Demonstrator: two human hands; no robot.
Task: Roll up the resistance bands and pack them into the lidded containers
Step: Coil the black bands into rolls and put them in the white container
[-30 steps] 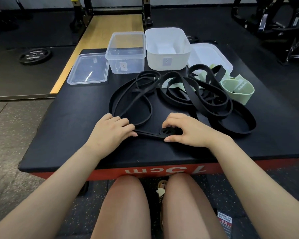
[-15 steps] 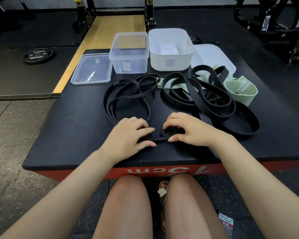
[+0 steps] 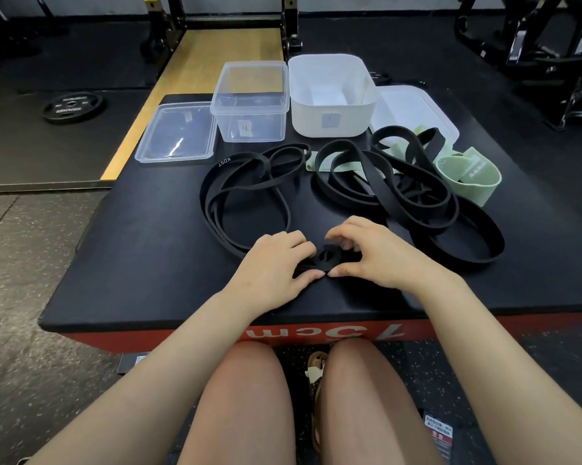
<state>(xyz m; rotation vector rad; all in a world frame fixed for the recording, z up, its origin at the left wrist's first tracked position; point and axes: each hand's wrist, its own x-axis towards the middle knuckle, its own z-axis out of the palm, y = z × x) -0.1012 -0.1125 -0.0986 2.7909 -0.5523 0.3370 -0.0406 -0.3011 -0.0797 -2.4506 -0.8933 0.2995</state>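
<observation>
**Both hands on a half-rolled band**

On the black platform (image 3: 148,250), frame centre, tangled black bands (image 3: 400,193) crowd right of the thin black band (image 3: 215,203). Clear container (image 3: 251,102) and white container (image 3: 331,95) sit behind. Left hand (image 3: 276,266) and right hand (image 3: 380,253) pinch its small coil.

Black-topped plyo box (image 3: 142,250) with red front edge carries: clear lid (image 3: 177,134), clear container (image 3: 251,100), white container (image 3: 331,94), white lid (image 3: 413,110) along the far side. Nearer lie black resistance bands (image 3: 383,182) in loose loops and pale green bands (image 3: 469,174) at right
</observation>
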